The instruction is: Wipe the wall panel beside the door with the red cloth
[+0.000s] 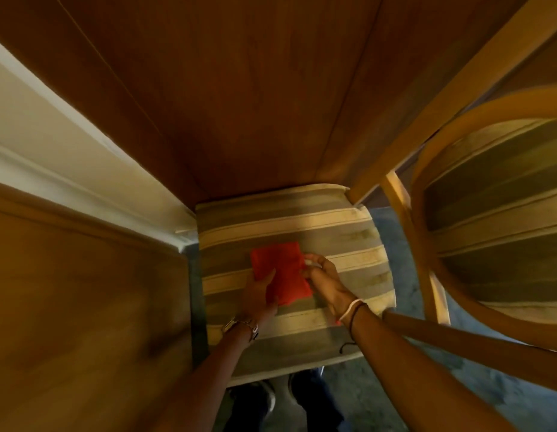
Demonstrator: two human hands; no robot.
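Along the left edge of the frame runs a brown wooden door [84, 307], blurred, with a white frame strip [68, 169] slanting above it from upper left toward the centre. The wall panel [240, 88], dark reddish-brown wood, fills the upper middle of the frame. Below it, at centre, sits a striped chair cushion [349, 238] in grey and cream bands.

Just left of centre, the left hand [258, 296], with a watch [241, 325] on its wrist, is partly closed on the lower left edge of the red cloth [282, 272], thumb lying over the fabric. The cloth is folded into a rough rectangle and is held just above the cushion, in the lower middle of the frame. The right hand [325, 277] pinches the cloth's right edge with curled fingertips; bracelets [353, 310] circle that wrist.

At the bottom centre, dark shoes [261, 400] show on the floor. On the right, a curved wooden chair back [426, 244] frames more striped upholstery.
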